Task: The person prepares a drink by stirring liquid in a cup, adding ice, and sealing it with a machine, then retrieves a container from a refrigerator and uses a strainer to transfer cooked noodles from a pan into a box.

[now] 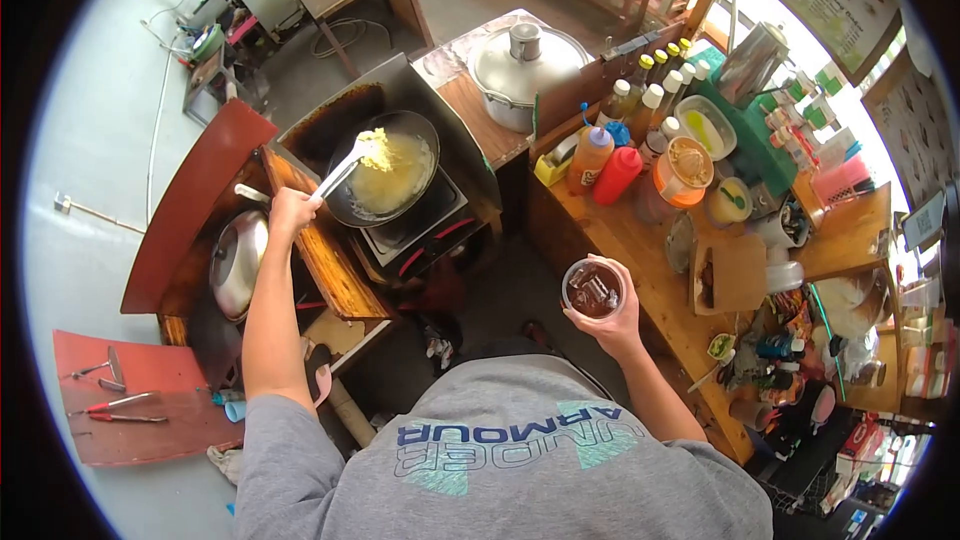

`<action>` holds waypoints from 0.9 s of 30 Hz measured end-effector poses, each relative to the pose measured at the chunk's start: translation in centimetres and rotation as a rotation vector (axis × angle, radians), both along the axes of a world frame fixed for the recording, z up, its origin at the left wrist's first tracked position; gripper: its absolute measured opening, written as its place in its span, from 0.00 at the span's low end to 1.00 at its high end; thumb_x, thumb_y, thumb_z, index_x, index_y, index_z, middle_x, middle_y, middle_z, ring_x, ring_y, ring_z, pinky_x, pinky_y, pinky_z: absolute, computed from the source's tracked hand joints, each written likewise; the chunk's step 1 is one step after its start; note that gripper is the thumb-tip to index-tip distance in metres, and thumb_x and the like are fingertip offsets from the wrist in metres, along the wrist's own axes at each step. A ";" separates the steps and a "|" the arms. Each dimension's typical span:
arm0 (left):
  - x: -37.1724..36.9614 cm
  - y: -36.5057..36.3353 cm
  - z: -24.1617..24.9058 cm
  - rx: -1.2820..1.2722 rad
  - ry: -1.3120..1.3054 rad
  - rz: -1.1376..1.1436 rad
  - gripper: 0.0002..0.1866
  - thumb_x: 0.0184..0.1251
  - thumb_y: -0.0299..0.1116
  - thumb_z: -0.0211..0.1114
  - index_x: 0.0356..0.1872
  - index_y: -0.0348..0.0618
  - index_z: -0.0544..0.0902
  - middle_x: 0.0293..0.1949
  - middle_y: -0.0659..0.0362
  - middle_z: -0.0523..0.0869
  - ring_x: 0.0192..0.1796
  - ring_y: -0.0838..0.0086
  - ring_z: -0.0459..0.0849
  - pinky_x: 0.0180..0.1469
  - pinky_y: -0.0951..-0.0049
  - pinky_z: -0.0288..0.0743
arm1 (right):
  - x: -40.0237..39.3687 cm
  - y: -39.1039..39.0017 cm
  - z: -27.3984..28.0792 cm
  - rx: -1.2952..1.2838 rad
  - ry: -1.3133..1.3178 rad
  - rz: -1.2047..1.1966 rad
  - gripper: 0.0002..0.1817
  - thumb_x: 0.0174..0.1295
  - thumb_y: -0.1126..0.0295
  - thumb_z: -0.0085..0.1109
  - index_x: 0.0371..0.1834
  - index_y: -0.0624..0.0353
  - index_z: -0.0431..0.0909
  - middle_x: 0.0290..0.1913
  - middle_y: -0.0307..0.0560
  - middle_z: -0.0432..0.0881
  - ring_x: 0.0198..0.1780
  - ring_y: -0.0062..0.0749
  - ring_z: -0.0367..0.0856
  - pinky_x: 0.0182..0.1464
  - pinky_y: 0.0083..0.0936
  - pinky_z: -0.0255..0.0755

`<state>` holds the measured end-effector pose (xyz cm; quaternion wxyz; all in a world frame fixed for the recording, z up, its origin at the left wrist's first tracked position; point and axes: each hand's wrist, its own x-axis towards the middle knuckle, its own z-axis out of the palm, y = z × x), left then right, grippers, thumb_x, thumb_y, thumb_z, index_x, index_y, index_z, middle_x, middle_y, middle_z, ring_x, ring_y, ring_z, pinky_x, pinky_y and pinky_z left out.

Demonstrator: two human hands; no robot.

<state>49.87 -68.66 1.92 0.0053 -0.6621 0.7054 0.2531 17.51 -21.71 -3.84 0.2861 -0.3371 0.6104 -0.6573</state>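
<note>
My left hand [292,210] is closed around the handle of silver tongs [338,172], reaching over a dark wok [345,202]. At the tongs' far end is a clump of yellow food [376,151], above shallow yellowish liquid [398,180] in the wok. The wok sits on a gas stove [425,230] behind metal splash guards. On the other side, my right hand [622,315] grips a clear plastic cup [592,290] of dark brown drink with ice, held upright near the wooden counter's edge.
A large lidded pot [528,70] stands beyond the stove. Sauce bottles [618,176], an orange-banded tub [684,172] and containers crowd the right counter [640,270]. A lidded pan [240,265] lies left of my left arm. Tongs hang on a red panel [150,430].
</note>
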 end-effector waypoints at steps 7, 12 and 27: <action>-3.1 4.9 2.1 -0.311 -0.555 -0.158 0.14 0.61 0.36 0.72 0.46 0.40 0.88 0.50 0.46 0.90 0.54 0.51 0.89 0.55 0.55 0.83 | -1.1 -1.9 0.1 -0.013 0.004 0.063 0.44 0.42 0.75 0.84 0.66 0.61 0.70 0.67 0.49 0.74 0.67 0.32 0.75 0.72 0.31 0.67; -5.6 4.0 -1.1 -0.311 -0.540 -0.169 0.11 0.62 0.28 0.65 0.43 0.40 0.90 0.48 0.46 0.91 0.54 0.52 0.90 0.54 0.56 0.84 | -1.2 -2.8 0.3 0.002 0.027 0.100 0.45 0.41 0.77 0.84 0.66 0.60 0.69 0.68 0.48 0.75 0.66 0.31 0.76 0.72 0.31 0.68; -4.4 4.9 -1.4 -0.621 -0.271 -0.164 0.12 0.64 0.43 0.71 0.43 0.51 0.91 0.36 0.49 0.91 0.42 0.50 0.90 0.46 0.52 0.84 | -1.2 -3.6 1.0 0.005 0.039 0.141 0.45 0.42 0.74 0.85 0.66 0.60 0.70 0.67 0.48 0.74 0.67 0.31 0.75 0.72 0.31 0.68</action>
